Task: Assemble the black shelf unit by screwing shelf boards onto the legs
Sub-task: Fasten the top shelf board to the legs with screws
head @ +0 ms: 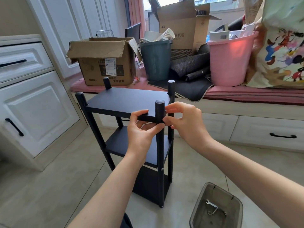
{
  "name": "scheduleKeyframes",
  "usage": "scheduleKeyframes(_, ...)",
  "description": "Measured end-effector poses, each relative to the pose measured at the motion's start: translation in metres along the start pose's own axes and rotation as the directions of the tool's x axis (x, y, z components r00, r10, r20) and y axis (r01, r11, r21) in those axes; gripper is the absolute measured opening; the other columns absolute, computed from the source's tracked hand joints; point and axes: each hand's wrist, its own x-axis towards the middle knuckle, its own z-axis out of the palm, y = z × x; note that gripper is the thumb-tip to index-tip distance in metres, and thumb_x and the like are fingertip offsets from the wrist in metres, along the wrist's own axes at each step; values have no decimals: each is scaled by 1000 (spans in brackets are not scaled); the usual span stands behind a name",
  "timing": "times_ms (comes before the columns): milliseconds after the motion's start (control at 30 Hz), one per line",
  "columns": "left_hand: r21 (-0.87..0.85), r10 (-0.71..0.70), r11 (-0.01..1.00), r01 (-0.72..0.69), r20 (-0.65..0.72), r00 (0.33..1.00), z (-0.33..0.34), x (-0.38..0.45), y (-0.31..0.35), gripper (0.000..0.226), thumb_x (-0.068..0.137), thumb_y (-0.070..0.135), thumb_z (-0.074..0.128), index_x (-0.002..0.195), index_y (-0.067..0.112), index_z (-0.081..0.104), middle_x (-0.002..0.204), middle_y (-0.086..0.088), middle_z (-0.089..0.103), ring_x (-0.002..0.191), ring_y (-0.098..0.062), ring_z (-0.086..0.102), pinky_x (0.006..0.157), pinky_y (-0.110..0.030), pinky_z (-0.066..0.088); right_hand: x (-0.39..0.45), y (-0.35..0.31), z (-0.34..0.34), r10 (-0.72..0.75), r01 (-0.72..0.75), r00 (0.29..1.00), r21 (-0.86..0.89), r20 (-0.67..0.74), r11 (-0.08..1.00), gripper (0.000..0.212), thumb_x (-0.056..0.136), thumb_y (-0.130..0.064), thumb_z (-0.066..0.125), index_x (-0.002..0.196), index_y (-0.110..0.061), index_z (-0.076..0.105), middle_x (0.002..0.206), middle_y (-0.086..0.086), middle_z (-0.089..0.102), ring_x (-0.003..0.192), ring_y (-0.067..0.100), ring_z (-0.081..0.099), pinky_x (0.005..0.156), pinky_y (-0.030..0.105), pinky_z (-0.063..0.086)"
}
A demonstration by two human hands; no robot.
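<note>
Pinching top shelf board [125,100] at near leg [159,129] — left hand [141,130], right hand [185,122]; wrench [211,205] in grey bin [197,211] on floor.

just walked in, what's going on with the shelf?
A person is assembling a black shelf unit on the tiled floor. The left hand grips the front edge of the top shelf board, while the right hand works with its fingertips at the joint on the near right leg; whatever it holds there is hidden. Two lower boards look mounted already. A small wrench lies in a clear container on the floor.
</note>
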Motion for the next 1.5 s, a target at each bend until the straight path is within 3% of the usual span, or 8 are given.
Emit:
scheduleKeyframes(133, -55, -27, 998, 28, 23, 999, -1, 0, 0, 48, 78, -2, 81, 112, 22, 56, 105, -17, 70, 92, -21, 75, 91, -32, 59, 1, -7, -1, -70, 76, 996, -96, 61, 992, 51, 85, -6, 72, 131, -23, 60, 116, -5, 67, 79, 11, 70, 82, 29, 56)
scheduleKeyframes(233, -87, -46, 995, 49, 37, 998, -3, 1, -1, 45, 79, -2, 80, 111, 18, 56, 110, -24, 69, 98, -29, 74, 98, -44, 57, 3, -10, -2, -60, 68, 994, -82, 89, 994, 48, 86, -3, 70, 129, -22, 62, 108, -4, 68, 84, 11, 69, 79, 24, 55)
scheduleKeyframes(433, -58, -32, 998, 35, 37, 999, -2, 1, -4, 45, 79, 0, 81, 110, 19, 54, 106, -22, 68, 97, -30, 73, 96, -42, 58, 1, -10, 0, -73, 80, 994, -88, 81, 993, 38, 88, -2, 67, 121, -20, 64, 97, -9, 65, 82, 7, 66, 72, 18, 52)
scheduleKeyframes(700, -27, -13, 1000, 13, -8, 1000, 4, 0, -5, 47, 79, 2, 82, 109, 25, 54, 103, -13, 70, 94, -24, 74, 92, -35, 60, 0, -7, 1, -96, 101, 993, -81, 63, 992, 36, 89, -4, 67, 121, -17, 65, 102, -10, 65, 80, 5, 66, 67, 7, 47)
scheduleKeyframes(900, -42, -11, 999, 11, 2, 1000, 6, 1, -4, 48, 80, -2, 80, 109, 22, 51, 105, -20, 69, 97, -34, 72, 95, -44, 58, 2, -4, -3, -116, 123, 990, -85, 79, 989, 36, 88, -3, 68, 119, -21, 66, 100, -13, 64, 78, 4, 66, 72, 10, 49)
scheduleKeyframes(1033, -31, -2, 1000, 2, 3, 1000, 7, 1, -6, 48, 80, -1, 80, 111, 20, 50, 103, -15, 69, 96, -29, 73, 96, -45, 58, 3, 4, -11, -122, 128, 990, -76, 72, 989, 30, 88, -5, 68, 116, -17, 67, 103, -7, 70, 76, 7, 68, 77, 20, 55)
scheduleKeyframes(1267, -70, 17, 997, -19, -36, 999, 28, -1, -9, 48, 81, -3, 80, 108, 22, 50, 99, -10, 69, 90, -22, 74, 93, -37, 59, -8, 76, -49, 95, -69, 983, -168, 156, 983, 6, 88, -9, 71, 90, -14, 70, 79, 2, 73, 74, 17, 72, 71, 36, 62)
scheduleKeyframes(1500, -50, 71, 996, -76, -100, 992, 56, -14, -14, 50, 77, 1, 84, 102, 26, 49, 107, -17, 65, 92, -24, 71, 75, -16, 55, -43, 180, -60, 439, -248, 786, -428, 435, 869, 7, 86, -12, 74, 83, -17, 71, 75, -1, 74, 65, 9, 68, 67, 23, 58)
